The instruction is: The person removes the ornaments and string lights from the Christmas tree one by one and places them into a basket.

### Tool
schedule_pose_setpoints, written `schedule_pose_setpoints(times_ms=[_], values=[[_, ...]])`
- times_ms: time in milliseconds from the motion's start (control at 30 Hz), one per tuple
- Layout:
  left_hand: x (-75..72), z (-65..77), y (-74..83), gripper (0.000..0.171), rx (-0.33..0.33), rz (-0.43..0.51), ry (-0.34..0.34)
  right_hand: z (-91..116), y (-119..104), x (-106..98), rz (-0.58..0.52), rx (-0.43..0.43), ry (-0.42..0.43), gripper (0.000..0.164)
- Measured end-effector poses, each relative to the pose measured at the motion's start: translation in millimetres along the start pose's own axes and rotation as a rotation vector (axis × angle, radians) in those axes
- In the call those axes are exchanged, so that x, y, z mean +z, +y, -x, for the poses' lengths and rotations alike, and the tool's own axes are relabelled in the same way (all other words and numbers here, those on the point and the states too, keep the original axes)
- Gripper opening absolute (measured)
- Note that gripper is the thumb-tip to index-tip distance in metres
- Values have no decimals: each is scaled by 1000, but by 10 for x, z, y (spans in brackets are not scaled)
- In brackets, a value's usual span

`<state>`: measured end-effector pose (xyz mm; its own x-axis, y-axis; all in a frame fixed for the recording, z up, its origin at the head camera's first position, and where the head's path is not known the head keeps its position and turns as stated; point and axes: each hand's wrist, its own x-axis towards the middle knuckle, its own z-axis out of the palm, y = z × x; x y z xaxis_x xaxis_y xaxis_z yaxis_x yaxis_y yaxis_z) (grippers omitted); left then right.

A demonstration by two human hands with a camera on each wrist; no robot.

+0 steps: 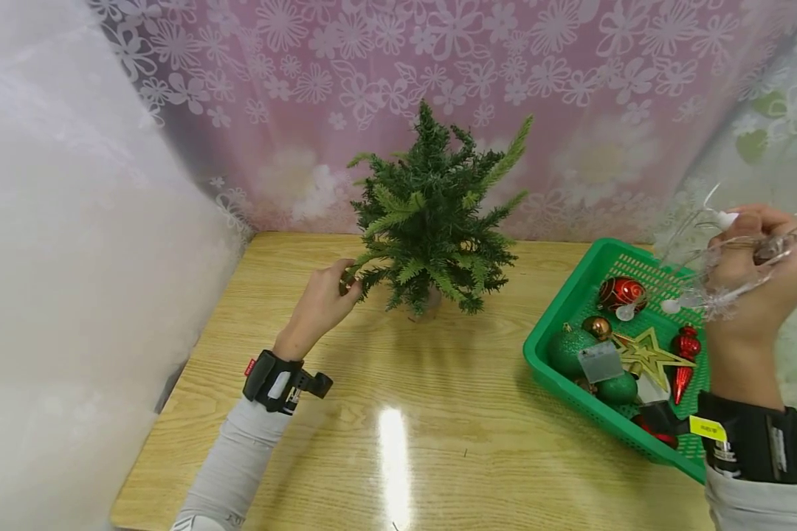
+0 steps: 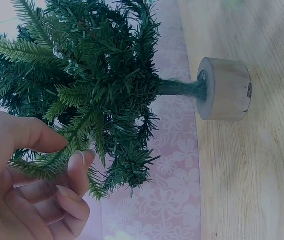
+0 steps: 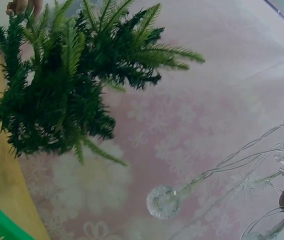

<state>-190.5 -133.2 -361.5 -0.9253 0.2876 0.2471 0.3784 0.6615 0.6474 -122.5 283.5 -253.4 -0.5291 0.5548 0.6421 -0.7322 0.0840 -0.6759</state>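
Note:
A small artificial Christmas tree stands upright at the back of the table, on a round wooden base. My left hand is at its left side, thumb and index finger pinching a light green branch. High over the right side, my right hand grips a bundle of clear string lights. Snowflake-shaped pieces and wires spill from its fingers, and a round clear bulb dangles in the right wrist view. Only part of that hand shows there, at the right edge.
Below the right hand is a green plastic basket. In it lie a gold star, a red patterned ball, green balls and a red drop ornament. A pink flowered curtain hangs behind the wooden table.

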Motion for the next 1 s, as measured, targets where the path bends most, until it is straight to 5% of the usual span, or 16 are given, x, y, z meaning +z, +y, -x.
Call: schedule_pose_setpoints(times_ms=[133, 200, 533, 767, 1000], values=[[1, 6, 8, 40, -2, 4, 3, 42, 136, -135, 431, -117, -34, 17], [2, 6, 18, 41, -13, 2, -1, 58, 197, -192, 536, -89, -47, 14], [88, -34, 43, 55, -116, -3, -98, 146, 552, -396, 647, 79, -101, 8], [128, -32, 55, 57, -138, 26, -99, 248, 790, -561, 969, 16, -287, 37], [129, -32, 62, 55, -147, 23, -98, 334, 997, -698, 1073, 130, -464, 32]])
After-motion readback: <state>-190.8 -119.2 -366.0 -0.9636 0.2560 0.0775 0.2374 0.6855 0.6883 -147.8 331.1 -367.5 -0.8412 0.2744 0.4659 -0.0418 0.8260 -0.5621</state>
